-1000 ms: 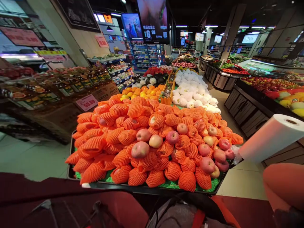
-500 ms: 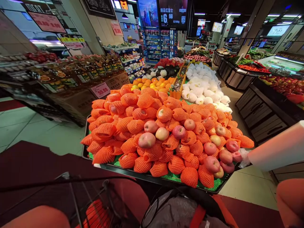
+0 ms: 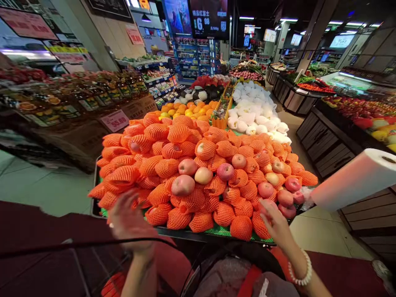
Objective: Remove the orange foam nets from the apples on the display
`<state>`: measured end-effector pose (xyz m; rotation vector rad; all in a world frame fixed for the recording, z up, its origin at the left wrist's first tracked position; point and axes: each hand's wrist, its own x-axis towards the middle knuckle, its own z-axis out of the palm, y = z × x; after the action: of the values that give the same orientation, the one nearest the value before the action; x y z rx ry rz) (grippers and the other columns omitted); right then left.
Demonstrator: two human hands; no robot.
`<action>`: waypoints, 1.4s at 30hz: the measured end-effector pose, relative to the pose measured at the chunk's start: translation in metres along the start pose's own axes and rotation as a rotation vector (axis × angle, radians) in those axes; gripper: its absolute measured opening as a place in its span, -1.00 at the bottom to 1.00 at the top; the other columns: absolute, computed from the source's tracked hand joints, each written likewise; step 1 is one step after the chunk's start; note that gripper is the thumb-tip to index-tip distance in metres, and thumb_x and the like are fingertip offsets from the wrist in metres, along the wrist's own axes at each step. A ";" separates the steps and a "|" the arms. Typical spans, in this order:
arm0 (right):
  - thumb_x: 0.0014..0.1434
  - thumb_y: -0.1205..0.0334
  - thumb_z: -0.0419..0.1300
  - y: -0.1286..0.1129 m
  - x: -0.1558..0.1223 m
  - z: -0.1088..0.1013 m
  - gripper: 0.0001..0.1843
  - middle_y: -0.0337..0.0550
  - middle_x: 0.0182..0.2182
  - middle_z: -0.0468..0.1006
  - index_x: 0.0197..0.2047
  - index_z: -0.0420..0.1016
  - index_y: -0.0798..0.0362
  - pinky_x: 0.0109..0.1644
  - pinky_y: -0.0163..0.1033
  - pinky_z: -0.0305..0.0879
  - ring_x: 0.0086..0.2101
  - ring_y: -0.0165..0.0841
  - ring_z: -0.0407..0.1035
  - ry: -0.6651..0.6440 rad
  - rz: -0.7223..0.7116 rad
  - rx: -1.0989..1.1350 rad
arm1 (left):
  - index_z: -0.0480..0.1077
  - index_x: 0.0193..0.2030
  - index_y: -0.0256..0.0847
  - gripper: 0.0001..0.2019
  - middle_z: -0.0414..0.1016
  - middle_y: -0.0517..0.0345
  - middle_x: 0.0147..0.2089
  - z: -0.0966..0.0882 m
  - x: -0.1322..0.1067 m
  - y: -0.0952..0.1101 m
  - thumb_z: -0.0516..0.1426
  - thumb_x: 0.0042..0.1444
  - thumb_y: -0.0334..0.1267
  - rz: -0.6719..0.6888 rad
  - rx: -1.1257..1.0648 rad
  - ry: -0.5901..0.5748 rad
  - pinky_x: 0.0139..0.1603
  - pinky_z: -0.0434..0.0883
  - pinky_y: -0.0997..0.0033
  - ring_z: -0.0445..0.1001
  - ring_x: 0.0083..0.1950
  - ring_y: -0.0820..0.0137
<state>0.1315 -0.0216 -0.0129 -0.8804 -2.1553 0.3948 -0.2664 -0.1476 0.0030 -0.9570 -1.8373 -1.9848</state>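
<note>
My left hand (image 3: pixel 130 222), blurred by motion, is raised at the front left edge of the fruit display, fingers loosely extended and nothing visible in it. On the right, my right hand (image 3: pixel 276 222) reaches over the front edge with its fingers stretched out, beside a bare apple (image 3: pixel 285 198) and others partly hidden behind it. Whether its fingertips touch fruit I cannot tell. Between the hands lies a heap of apples in orange foam nets (image 3: pixel 201 221). Several unwrapped apples rest on top, among them a large pink apple (image 3: pixel 182 185) and a yellowish apple (image 3: pixel 203 175).
A plastic bag roll (image 3: pixel 355 179) sticks out at the display's right corner. Below me are a wire basket (image 3: pixel 102 264) and a grey bag (image 3: pixel 235 276). Oil bottles (image 3: pixel 89 99) stand to the left; white-netted fruit (image 3: pixel 253 117) lies farther back.
Both my hands have come up from below to the display's front edge. The view has turned slightly, shifting the display left and showing more of the bag roll.
</note>
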 end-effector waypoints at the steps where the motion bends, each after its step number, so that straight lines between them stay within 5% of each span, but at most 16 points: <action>1: 0.47 0.16 0.10 0.010 -0.015 0.012 -0.61 -0.07 0.10 0.68 0.29 0.51 -0.10 0.15 -0.01 0.52 0.07 -0.15 0.58 0.000 0.029 -0.017 | 0.38 0.24 -0.23 -0.57 0.47 -0.10 0.19 0.008 -0.007 -0.009 0.05 0.45 0.03 0.005 0.002 -0.034 0.11 0.53 0.08 0.51 0.15 0.16; 3: 0.46 0.13 0.10 0.027 -0.042 0.030 -0.64 -0.03 0.09 0.68 0.22 0.54 -0.04 0.17 0.08 0.48 0.08 -0.10 0.56 0.053 0.133 -0.069 | 0.43 0.18 -0.23 -0.65 0.53 -0.08 0.12 0.024 -0.029 -0.024 0.07 0.44 -0.06 0.080 0.054 -0.190 0.15 0.50 0.11 0.51 0.14 0.17; 6: 0.45 0.04 0.11 0.043 -0.062 0.038 -0.67 0.06 0.03 0.65 0.10 0.56 0.01 0.19 0.15 0.42 0.07 -0.04 0.50 0.197 0.281 -0.167 | 0.42 0.22 -0.17 -0.71 0.54 -0.07 0.14 0.050 -0.070 -0.031 0.09 0.42 -0.31 0.374 0.145 -0.498 0.23 0.45 0.12 0.50 0.18 0.19; 9: 0.40 -0.15 0.14 0.052 -0.056 0.040 -0.49 0.18 0.06 0.58 0.15 0.49 0.08 0.22 0.21 0.36 0.10 0.05 0.43 0.223 0.365 -0.252 | 0.42 0.24 -0.12 -0.64 0.54 -0.04 0.19 0.077 -0.107 -0.020 0.04 0.39 -0.45 0.678 0.114 -0.819 0.25 0.43 0.17 0.49 0.20 0.22; 11: 0.30 -0.28 0.21 0.057 -0.048 0.045 -0.29 0.26 0.13 0.52 0.25 0.41 0.13 0.25 0.25 0.33 0.15 0.12 0.38 0.188 0.399 -0.296 | 0.42 0.24 -0.15 -0.68 0.52 -0.06 0.24 0.097 -0.126 -0.005 0.08 0.40 -0.37 0.803 0.071 -1.141 0.28 0.41 0.14 0.47 0.23 0.17; 15: 0.14 -0.19 0.34 0.068 -0.037 0.054 -0.22 0.22 0.11 0.53 0.26 0.34 0.11 0.17 0.19 0.41 0.10 0.12 0.43 0.106 0.489 -0.312 | 0.36 0.33 -0.26 -0.39 0.44 -0.19 0.31 0.128 -0.152 0.022 0.31 0.24 0.00 0.842 0.099 -1.736 0.35 0.38 0.02 0.41 0.30 -0.01; 18: 0.07 0.01 0.37 0.075 -0.036 0.045 -0.28 0.14 0.08 0.54 0.25 0.36 0.09 0.14 0.14 0.44 0.04 0.07 0.47 0.072 0.538 -0.297 | 0.22 0.44 -0.27 -0.12 0.33 -0.26 0.40 0.136 -0.161 0.033 0.44 0.07 0.00 0.818 0.207 -1.895 0.45 0.29 -0.06 0.26 0.44 -0.12; 24: -0.05 0.32 0.39 0.093 -0.031 0.009 -0.11 0.04 0.20 0.44 0.39 0.34 -0.03 0.28 0.09 0.37 0.18 0.00 0.41 -0.181 0.474 -0.163 | 0.23 0.39 -0.22 -0.11 0.26 -0.25 0.44 0.138 -0.162 0.040 0.51 -0.03 -0.18 0.828 0.305 -1.937 0.46 0.28 -0.08 0.21 0.47 -0.11; 30: -0.03 0.30 0.46 0.105 -0.022 0.007 0.00 0.04 0.32 0.37 0.46 0.26 -0.07 0.45 0.11 0.20 0.32 -0.03 0.29 -0.277 0.409 -0.005 | 0.33 0.27 -0.24 -0.21 0.34 -0.25 0.34 0.145 -0.158 0.034 0.50 -0.09 -0.16 0.810 0.244 -1.975 0.33 0.38 -0.14 0.34 0.32 -0.16; 33: -0.02 0.16 0.52 0.098 -0.025 0.007 0.04 0.12 0.40 0.30 0.48 0.24 -0.05 0.46 0.24 0.15 0.39 0.07 0.18 -0.145 0.388 -0.028 | 0.37 0.25 -0.18 -0.19 0.40 -0.17 0.29 0.142 -0.154 0.025 0.50 -0.19 -0.20 0.571 0.071 -1.867 0.31 0.40 -0.08 0.37 0.27 -0.10; 37: 0.30 -0.03 0.30 0.066 -0.031 0.016 -0.50 0.09 0.23 0.53 0.24 0.54 -0.05 0.41 0.25 0.24 0.26 0.03 0.37 0.103 0.383 0.102 | 0.38 0.26 -0.15 -0.26 0.45 -0.10 0.27 0.139 -0.144 0.023 0.40 -0.14 -0.25 0.181 -0.231 -1.510 0.41 0.31 0.00 0.40 0.29 0.01; 39: 0.33 -0.15 0.24 0.046 -0.031 0.028 -0.55 0.06 0.07 0.64 0.11 0.63 -0.05 0.31 0.18 0.38 0.12 -0.01 0.50 0.062 0.505 0.312 | 0.39 0.26 -0.17 -0.34 0.47 -0.13 0.27 0.143 -0.142 0.027 0.33 -0.03 -0.14 -0.029 -0.316 -1.354 0.43 0.28 -0.02 0.41 0.31 0.00; 42: 0.12 -0.40 0.33 0.022 -0.024 0.052 -0.29 0.04 0.15 0.62 0.13 0.61 -0.06 0.07 0.10 0.58 0.09 0.01 0.53 -0.093 0.822 0.785 | 0.42 0.24 -0.24 -0.38 0.50 -0.18 0.26 0.155 -0.144 0.034 0.24 0.11 0.07 -0.369 -0.404 -1.190 0.40 0.32 0.00 0.45 0.29 -0.01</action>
<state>0.1141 -0.0224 -0.0721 -1.2184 -1.3878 1.5713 -0.0949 -0.0377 -0.0641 -2.4729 -2.2430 -2.2303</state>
